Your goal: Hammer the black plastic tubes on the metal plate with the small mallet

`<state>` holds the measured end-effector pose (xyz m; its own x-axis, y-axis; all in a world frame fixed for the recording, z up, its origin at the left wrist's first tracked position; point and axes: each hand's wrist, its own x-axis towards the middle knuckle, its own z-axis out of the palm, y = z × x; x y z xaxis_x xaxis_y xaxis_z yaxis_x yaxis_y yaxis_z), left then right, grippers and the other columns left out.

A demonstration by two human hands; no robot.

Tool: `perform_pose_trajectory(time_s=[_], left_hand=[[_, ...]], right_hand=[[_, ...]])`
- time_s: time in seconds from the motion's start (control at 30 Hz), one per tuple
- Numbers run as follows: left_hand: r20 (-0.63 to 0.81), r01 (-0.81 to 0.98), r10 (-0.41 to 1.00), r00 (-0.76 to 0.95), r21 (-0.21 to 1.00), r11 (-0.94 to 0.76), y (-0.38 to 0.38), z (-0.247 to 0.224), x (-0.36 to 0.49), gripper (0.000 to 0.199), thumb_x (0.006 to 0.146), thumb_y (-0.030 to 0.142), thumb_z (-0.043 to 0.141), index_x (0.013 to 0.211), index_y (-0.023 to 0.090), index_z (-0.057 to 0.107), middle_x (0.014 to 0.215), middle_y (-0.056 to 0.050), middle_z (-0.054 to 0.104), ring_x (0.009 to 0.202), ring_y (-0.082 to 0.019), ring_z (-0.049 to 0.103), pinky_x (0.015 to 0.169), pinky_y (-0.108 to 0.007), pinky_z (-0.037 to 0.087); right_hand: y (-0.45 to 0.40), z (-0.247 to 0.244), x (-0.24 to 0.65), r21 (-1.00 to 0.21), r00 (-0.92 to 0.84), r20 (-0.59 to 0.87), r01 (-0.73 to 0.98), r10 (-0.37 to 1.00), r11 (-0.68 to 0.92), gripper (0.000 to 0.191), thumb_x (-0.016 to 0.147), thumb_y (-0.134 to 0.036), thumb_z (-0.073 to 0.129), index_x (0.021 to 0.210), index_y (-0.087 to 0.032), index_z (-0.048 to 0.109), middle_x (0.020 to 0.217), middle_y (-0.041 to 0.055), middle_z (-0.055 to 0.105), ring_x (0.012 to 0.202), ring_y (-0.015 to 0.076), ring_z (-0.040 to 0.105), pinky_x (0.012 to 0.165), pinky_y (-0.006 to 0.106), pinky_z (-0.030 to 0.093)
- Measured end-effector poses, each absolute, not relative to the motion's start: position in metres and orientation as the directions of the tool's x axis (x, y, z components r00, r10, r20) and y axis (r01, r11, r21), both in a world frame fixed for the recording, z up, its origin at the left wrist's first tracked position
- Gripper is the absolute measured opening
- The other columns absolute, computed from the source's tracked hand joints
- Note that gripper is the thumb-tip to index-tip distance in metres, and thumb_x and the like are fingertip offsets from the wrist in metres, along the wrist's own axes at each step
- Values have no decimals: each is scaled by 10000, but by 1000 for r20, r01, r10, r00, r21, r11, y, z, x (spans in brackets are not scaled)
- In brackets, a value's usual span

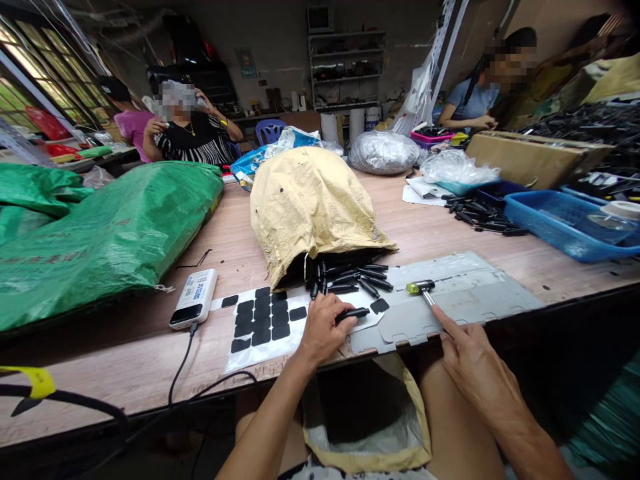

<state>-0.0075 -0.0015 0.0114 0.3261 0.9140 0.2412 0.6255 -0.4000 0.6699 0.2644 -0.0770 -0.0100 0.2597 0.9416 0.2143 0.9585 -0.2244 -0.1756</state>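
Note:
My left hand (326,328) is closed on a black tube (353,314) just in front of a heap of similar black tubes (367,277). These spill from the mouth of a yellow woven sack (313,200). In my right hand (467,350) is the handle of a small hammer (421,287), its yellow-green and black head over a grey board (460,290). A white sheet with black square stickers (261,320) lies left of my left hand. One loose black square (379,306) rests between the two hands.
A white power bank (195,299) with a cable and a large green sack (115,227) occupy the left side. To the right are a blue basket (575,223) and more black tubes (483,217). An open sack (367,460) sits below the table edge. Several people work beyond.

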Motion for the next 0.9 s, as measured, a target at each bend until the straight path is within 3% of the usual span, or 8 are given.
perform_pose_trajectory(time_s=[0.1, 0.27, 0.4, 0.57, 0.67, 0.77, 0.83, 0.9], left_hand=[[231, 528, 858, 458, 706, -472, -32, 33, -4, 191, 932, 282, 615, 1071, 232, 738, 961, -40, 685, 935, -209, 585, 870, -345, 422], [-95, 422, 606, 790, 801, -425, -88, 23, 3, 260, 889, 318, 663, 1139, 291, 730, 999, -1, 748, 895, -192, 679, 784, -266, 484], [-362, 677, 681, 636, 686, -267, -102, -48, 1, 324, 826, 334, 671, 1138, 287, 744, 1095, -39, 760, 1015, -276, 699, 890, -348, 527], [-550, 819, 721, 422, 572, -42, -106, -113, -6, 499, 929, 344, 504, 1416, 252, 567, 1388, -98, 638, 1296, -301, 587, 1079, -433, 470], [-520, 821, 705, 481, 549, -156, -107, -98, -3, 565, 891, 312, 564, 1451, 244, 535, 1361, -129, 650, 1245, -323, 622, 1035, -441, 501], [-419, 713, 614, 669, 594, -371, -100, -49, 4, 476, 803, 346, 708, 1273, 270, 689, 1127, -109, 748, 1015, -339, 712, 859, -419, 561], [-280, 543, 525, 804, 706, -455, -87, -11, 6, 372, 832, 396, 714, 1194, 311, 725, 980, -47, 767, 881, -272, 724, 753, -337, 552], [-85, 449, 615, 784, 761, -468, -64, 19, 7, 313, 900, 399, 666, 1202, 328, 710, 946, -10, 755, 838, -208, 703, 738, -284, 526]], right_hand=[[-79, -14, 269, -209, 241, 127, 955, 962, -211, 560, 1005, -315, 372, 1559, -383, 344, 932, 46, 630, 678, 195, 643, 582, 306, 436], [-79, -12, 270, -184, 258, 34, 951, 966, -248, 594, 1005, -321, 350, 1580, -427, 251, 1050, 40, 712, 749, 240, 692, 632, 340, 475], [-79, -11, 267, -170, 254, 47, 955, 966, -243, 602, 1003, -319, 360, 1583, -424, 239, 1115, 37, 708, 739, 225, 694, 625, 331, 476], [-80, -12, 264, -162, 251, 62, 958, 966, -238, 606, 1000, -347, 391, 1585, -413, 243, 1104, 37, 699, 744, 224, 696, 614, 331, 476], [-81, -13, 265, -180, 239, 80, 958, 968, -222, 614, 996, -338, 407, 1587, -397, 248, 1058, 38, 698, 744, 218, 698, 617, 327, 477], [-82, -13, 266, -195, 226, 95, 959, 970, -204, 621, 990, -332, 421, 1586, -391, 254, 1032, 37, 697, 731, 215, 696, 607, 324, 472], [-82, -13, 266, -199, 219, 102, 960, 970, -196, 623, 987, -332, 429, 1584, -386, 262, 1027, 39, 698, 724, 215, 695, 597, 321, 465], [-82, -13, 266, -202, 220, 107, 960, 970, -195, 619, 986, -337, 434, 1583, -377, 274, 1018, 43, 697, 729, 217, 696, 592, 319, 459]])
